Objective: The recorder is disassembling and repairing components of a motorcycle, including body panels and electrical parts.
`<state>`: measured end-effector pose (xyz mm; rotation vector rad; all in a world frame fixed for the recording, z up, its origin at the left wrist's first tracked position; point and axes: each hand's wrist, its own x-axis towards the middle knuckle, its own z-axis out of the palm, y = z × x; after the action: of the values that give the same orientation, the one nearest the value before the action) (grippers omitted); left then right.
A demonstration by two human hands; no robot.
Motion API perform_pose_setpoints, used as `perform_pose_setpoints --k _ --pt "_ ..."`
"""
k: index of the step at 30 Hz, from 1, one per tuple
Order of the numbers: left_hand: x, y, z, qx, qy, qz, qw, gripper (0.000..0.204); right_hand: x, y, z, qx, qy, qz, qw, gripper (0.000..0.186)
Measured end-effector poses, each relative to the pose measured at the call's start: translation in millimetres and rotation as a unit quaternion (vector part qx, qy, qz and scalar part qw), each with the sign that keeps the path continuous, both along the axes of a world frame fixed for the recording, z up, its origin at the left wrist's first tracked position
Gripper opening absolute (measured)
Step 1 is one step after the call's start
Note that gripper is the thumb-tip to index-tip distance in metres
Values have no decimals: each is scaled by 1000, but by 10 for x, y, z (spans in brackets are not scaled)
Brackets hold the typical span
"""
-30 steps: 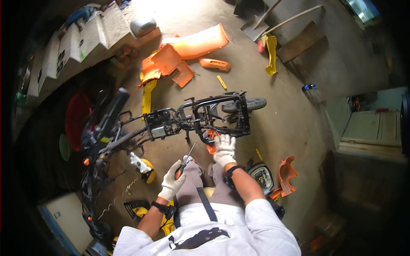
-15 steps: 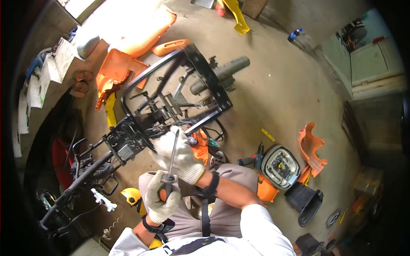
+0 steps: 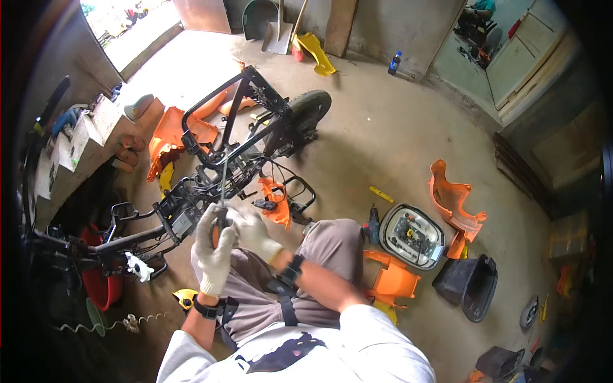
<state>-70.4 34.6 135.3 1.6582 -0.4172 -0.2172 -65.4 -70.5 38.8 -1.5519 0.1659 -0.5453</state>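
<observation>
A screwdriver [image 3: 223, 191] with a long metal shaft and a dark and orange handle stands upright in my gloved left hand [image 3: 214, 255], whose fingers wrap round the handle. Right beside it is my gloved right hand [image 3: 255, 236], its fingers partly hidden at the left hand and the handle. Whether it grips anything does not show. Beyond both hands lies the stripped black frame of a scooter or motorbike [image 3: 236, 150], with bare cables and a rear wheel [image 3: 310, 108]. The screwdriver's tip overlaps the frame in view; contact cannot be made out.
Orange body panels [image 3: 454, 198] lie to the right and beyond the frame. A helmet-shaped tray of small parts [image 3: 412, 236], a power drill [image 3: 371, 225] and a black bin [image 3: 469, 284] stand right of my knee. A red basin [image 3: 102, 287] is at left, by concrete steps [image 3: 83, 147].
My view has tilted up, showing more of the far wall and doorway. My right hand has come back from the frame to beside the left hand. The screwdriver stays in the left.
</observation>
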Motion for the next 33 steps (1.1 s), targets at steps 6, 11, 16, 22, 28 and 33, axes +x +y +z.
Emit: perform_pose_setpoints --k 6,11,16,22,28,33 --pt "-505 116 -426 97 19 -106 989 39 -1132 299 -362 612 110 84 778 39" --pt "-731 198 -639 98 95 -193 972 37 -1502 122 -274 549 167 23 819 25" --pt "-382 155 -898 16 100 -120 988 48 -1948 -261 242 455 148 -46 877 19" --pt "388 -184 -1641 78 272 1 959 51 -2374 -629 496 335 194 -150 910 29" --pt "913 -760 -2425 255 129 -126 950 50 -2365 -811 268 444 157 -100 877 30" --pt "1289 -1075 -3132 278 -132 -220 926 50 -2308 -890 187 424 231 -85 872 41"
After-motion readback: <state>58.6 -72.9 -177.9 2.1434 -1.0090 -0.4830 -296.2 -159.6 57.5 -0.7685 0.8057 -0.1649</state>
